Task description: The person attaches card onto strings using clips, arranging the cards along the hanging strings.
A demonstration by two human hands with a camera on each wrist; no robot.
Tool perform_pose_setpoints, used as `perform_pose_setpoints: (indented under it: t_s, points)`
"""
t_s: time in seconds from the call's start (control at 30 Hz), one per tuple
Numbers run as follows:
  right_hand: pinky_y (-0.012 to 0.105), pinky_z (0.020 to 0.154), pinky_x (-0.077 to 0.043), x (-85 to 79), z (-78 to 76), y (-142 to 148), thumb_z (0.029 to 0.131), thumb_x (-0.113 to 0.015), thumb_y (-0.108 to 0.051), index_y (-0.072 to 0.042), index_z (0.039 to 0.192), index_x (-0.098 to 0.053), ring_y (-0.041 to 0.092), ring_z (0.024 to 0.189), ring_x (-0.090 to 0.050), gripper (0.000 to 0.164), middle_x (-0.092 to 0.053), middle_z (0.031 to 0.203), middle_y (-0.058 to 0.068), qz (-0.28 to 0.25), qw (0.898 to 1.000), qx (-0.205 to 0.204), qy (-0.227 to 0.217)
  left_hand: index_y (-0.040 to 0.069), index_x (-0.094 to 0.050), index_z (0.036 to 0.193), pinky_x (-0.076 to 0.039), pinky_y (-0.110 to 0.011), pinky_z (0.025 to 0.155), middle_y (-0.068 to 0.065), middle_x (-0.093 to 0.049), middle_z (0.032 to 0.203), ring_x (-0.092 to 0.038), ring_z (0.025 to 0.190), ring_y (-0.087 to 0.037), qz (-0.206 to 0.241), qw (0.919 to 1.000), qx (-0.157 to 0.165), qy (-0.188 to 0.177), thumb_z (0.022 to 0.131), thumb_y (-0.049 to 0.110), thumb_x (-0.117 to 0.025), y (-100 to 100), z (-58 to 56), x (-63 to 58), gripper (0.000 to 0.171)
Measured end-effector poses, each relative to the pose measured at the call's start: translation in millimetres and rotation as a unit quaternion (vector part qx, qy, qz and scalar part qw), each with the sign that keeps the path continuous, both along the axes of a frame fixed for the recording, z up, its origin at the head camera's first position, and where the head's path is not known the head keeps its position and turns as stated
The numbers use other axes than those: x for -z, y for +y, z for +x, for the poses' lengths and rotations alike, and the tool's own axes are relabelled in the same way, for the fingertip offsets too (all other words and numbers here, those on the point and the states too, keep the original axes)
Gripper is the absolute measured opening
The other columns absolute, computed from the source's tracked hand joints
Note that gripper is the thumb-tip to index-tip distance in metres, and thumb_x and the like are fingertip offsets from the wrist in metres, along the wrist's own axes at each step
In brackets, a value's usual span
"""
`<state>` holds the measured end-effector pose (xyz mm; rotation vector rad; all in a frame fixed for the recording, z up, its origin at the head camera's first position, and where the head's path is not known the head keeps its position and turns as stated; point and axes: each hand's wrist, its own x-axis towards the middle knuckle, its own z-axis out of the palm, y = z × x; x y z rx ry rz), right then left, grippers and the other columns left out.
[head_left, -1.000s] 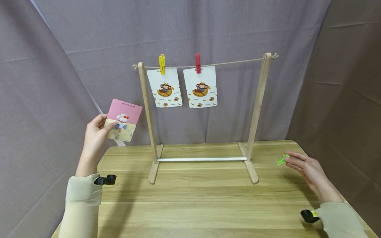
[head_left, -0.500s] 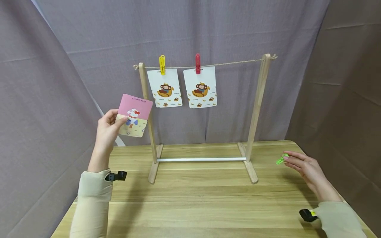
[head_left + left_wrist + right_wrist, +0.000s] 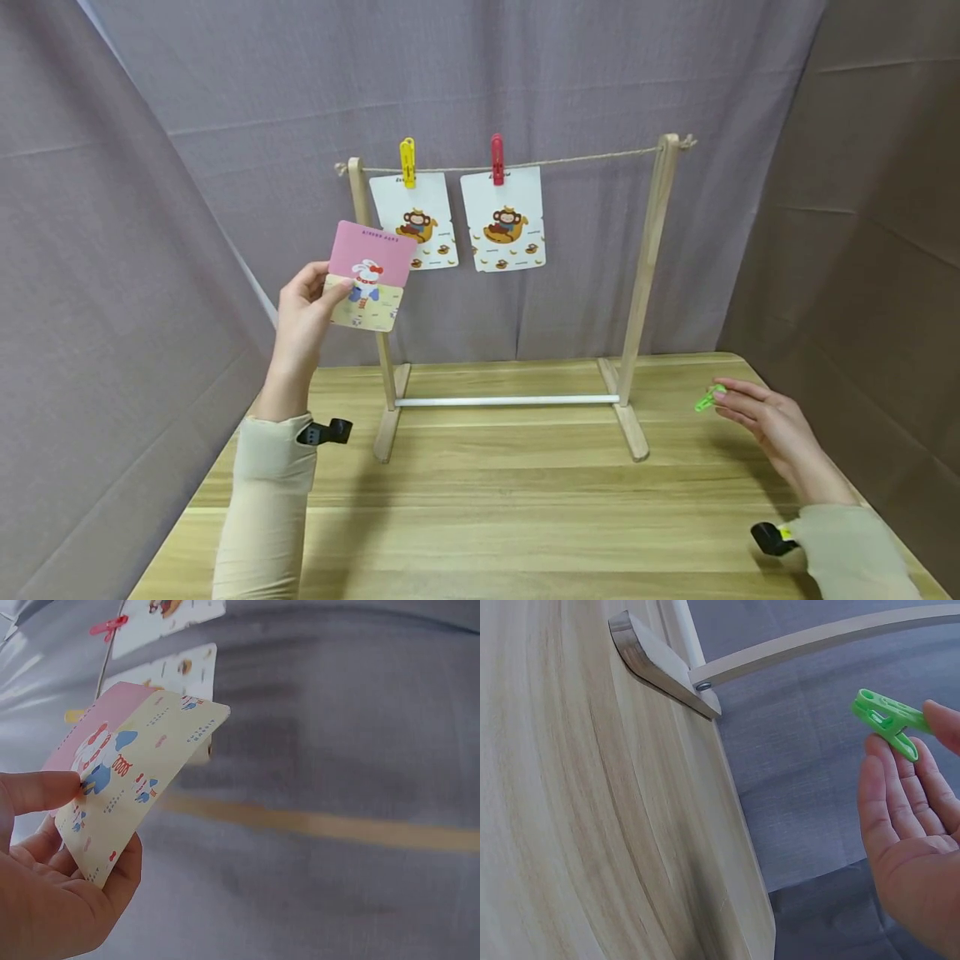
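Observation:
My left hand (image 3: 303,312) pinches a pink and yellow card (image 3: 372,279) with a rabbit on it, thumb on the printed face and fingers behind. In the head view the card overlaps the left post and part of the first monkey card (image 3: 414,200). A yellow clothespin (image 3: 407,162) fixes that monkey card to the rope (image 3: 592,158). Beside it, a red clothespin (image 3: 497,158) holds a second monkey card (image 3: 504,237). Over at the right, my right hand (image 3: 768,421) holds a green clothespin (image 3: 885,716) between thumb and fingertips, above the table.
A wooden stand (image 3: 647,275) carries the rope between two posts, with a white rod (image 3: 510,402) low between its feet. It stands toward the back of the wooden table (image 3: 510,508). Grey curtains (image 3: 585,83) hang behind and at both sides.
My left hand has moved right and slightly up with the rabbit card, from outside the left post to overlapping it. The right hand stays almost where it was, still holding the green clothespin.

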<state>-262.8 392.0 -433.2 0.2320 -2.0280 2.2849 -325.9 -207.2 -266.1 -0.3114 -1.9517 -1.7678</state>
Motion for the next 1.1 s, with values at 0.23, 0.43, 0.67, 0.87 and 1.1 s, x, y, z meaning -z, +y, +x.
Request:
perform_pose_setpoints:
  t_s: [0.23,0.43,0.67,0.87,1.1]
  points:
    - [0.018,0.085,-0.053,1.5,-1.2,0,0.102,-0.055,0.0,-0.022,0.114,-0.075,0.006,0.095,-0.071,0.032,-0.072,0.109,-0.011,-0.005,1.0,-0.005,-0.006,-0.008,-0.063,0.116,-0.052,-0.022,0.068,0.008,-0.069,0.088,-0.062,0.079,-0.011,0.017,0.9993,0.028,0.016,0.094,0.003,-0.068,25,-6.1,0.2,0.025]
    - [0.019,0.085,-0.054,0.8,-0.8,0,0.102,-0.055,0.0,-0.021,0.115,-0.075,0.007,0.095,-0.071,0.031,-0.072,0.109,-0.01,-0.009,1.0,-0.004,-0.002,-0.009,-0.062,0.117,-0.053,-0.022,0.068,0.005,-0.07,0.09,-0.063,0.078,-0.012,0.044,0.9967,0.065,0.024,0.093,-0.001,-0.067,51,-6.1,-3.6,0.025]
    - [0.02,0.086,-0.054,0.3,1.0,1,0.102,-0.056,0.0,-0.019,0.115,-0.075,0.006,0.096,-0.07,0.03,-0.072,0.109,-0.009,-0.011,1.0,-0.002,0.003,-0.006,-0.062,0.114,-0.057,-0.026,0.072,-0.003,-0.072,0.097,-0.067,0.082,-0.014,0.057,0.992,0.11,0.025,0.093,-0.002,-0.066,82,-6.2,-5.5,0.021]
    - [0.02,0.085,-0.054,0.6,1.8,2,0.102,-0.056,0.0,-0.019,0.116,-0.074,0.006,0.096,-0.07,0.03,-0.072,0.109,-0.008,-0.008,1.0,-0.003,0.008,-0.007,-0.063,0.116,-0.057,-0.027,0.076,-0.012,-0.072,0.101,-0.068,0.086,-0.013,0.045,0.9899,0.134,0.016,0.094,0.0,-0.066,102,-5.4,0.4,0.023]
    - [0.02,0.085,-0.054,2.2,1.6,3,0.102,-0.054,0.001,-0.018,0.116,-0.074,0.007,0.096,-0.07,0.031,-0.072,0.111,-0.007,-0.015,1.0,-0.004,0.01,-0.005,-0.065,0.116,-0.057,-0.03,0.079,-0.014,-0.073,0.102,-0.068,0.087,-0.015,0.036,0.9871,0.156,0.005,0.093,0.001,-0.068,122,-2.5,11.6,0.024]
